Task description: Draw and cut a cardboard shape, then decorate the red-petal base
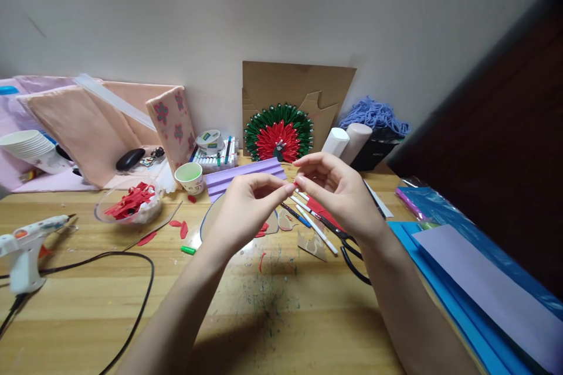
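My left hand [244,205] and my right hand [341,196] meet above the middle of the table, fingertips almost touching. Both are closed in a pinch on a small red piece [295,183]; only a speck of it shows, so its kind is unclear. Below them lies a cardboard disc [211,214] with red petal-shaped pieces [263,229] on it. Black-handled scissors [347,240] rest under my right hand, beside white sticks [317,231] and a blue-ended pen [297,215]. Behind stands a green and red peacock-like fan [278,132] against cardboard [299,79].
At left are a hot glue gun [30,252] with its black cord [152,275] and a clear bowl [99,211] of red strips. A paper cup [189,177] and folded purple paper [246,177] sit further back. Blue and lilac sheets [479,287] cover the right side.
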Available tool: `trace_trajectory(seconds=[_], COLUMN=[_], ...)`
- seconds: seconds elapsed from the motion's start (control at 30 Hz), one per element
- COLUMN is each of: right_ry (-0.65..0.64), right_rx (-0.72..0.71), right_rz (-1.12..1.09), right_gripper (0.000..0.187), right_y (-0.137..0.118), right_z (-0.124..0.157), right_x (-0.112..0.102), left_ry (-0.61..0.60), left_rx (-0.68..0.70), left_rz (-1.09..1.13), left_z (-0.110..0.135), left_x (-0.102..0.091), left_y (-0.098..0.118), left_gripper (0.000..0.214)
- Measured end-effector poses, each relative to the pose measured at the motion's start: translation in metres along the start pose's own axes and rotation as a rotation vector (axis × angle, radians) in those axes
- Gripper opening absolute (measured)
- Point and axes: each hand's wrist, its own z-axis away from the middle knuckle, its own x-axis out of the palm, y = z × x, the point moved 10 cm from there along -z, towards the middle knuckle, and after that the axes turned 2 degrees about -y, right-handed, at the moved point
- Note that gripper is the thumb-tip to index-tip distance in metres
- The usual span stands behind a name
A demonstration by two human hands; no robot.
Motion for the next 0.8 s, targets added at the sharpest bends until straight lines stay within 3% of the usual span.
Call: trace_trajectory(seconds=[0.3,0.8], right_ry=[0.03,0.006], right_rx=[0.002,0.027], right_rz=[0.028,0.029], right_gripper=[0.022,0.016], right_y=[-0.0028,0.001], right_z=[0.002,0.0017], right_x=[-0.0072,-0.0057], left_ry=[0.085,0.054], left_rx=[0.008,0.024], left_rz=[0.059,0.024], left_z=[0.001,0.0012], left_x=[-0.0057,-0.0028], left_y=[0.0014,0.004], left_gripper=[0.017,0.018])
